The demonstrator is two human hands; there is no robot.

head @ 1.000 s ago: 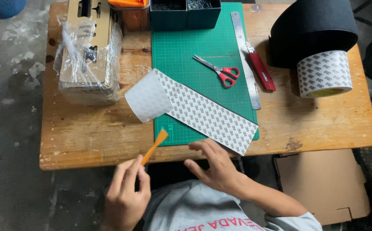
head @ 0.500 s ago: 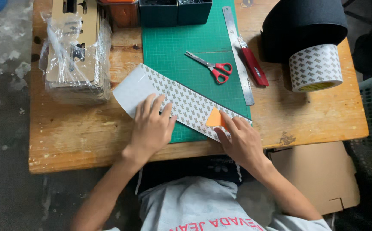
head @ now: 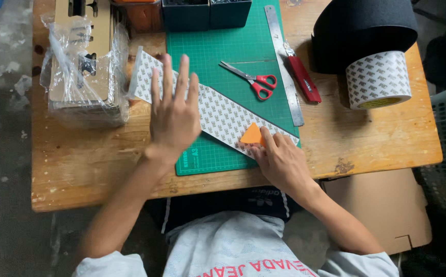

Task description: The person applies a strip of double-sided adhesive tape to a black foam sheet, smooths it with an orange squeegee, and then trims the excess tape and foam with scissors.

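Note:
A long strip of patterned white tape backing (head: 223, 114) lies diagonally across the green cutting mat (head: 233, 51) and onto the wooden table. My left hand (head: 174, 115) presses flat on its upper left part, fingers spread. At the strip's lower right end, my right hand (head: 279, 159) pins a small orange triangular scraper (head: 253, 135) against it with the fingertips.
Red-handled scissors (head: 251, 81), a steel ruler (head: 283, 64) and a red utility knife (head: 301, 77) lie on the mat's right side. A roll of patterned tape (head: 379, 79) under a black roll (head: 364, 28) stands at right. A plastic-wrapped cardboard stack (head: 82, 66) sits left; dark bins (head: 205, 13) are at the back.
The curled strip has been flattened out. My left hand slid up-left along it, and the orange scraper went from my left hand to my right, now pressed on the strip's lower end.

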